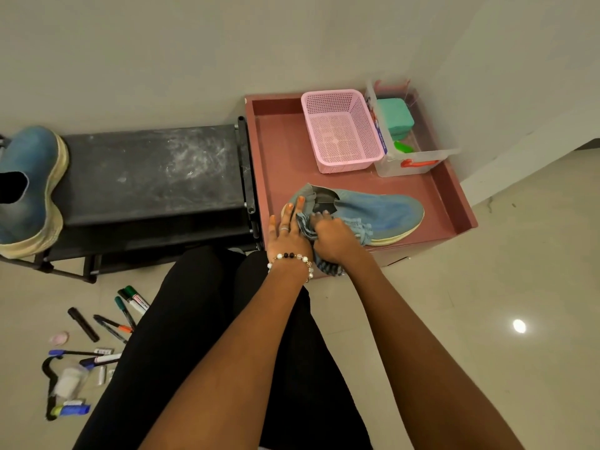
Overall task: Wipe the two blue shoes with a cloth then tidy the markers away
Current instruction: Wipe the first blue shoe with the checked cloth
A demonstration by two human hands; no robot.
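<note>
Blue shoe [373,212] lies on its side in the pink tray [279,151], toe pointing right. Left hand [287,230] flat, fingers straight, pressing the shoe's heel end. Right hand [334,237] curled around a bunched striped cloth [306,227], held against the shoe's near side. Second blue shoe [29,186] sits on the black rack [149,170], far left. Markers [126,306] scattered on the floor, near left. Pink basket [341,131] and clear box [409,157] at the tray's far end.
</note>
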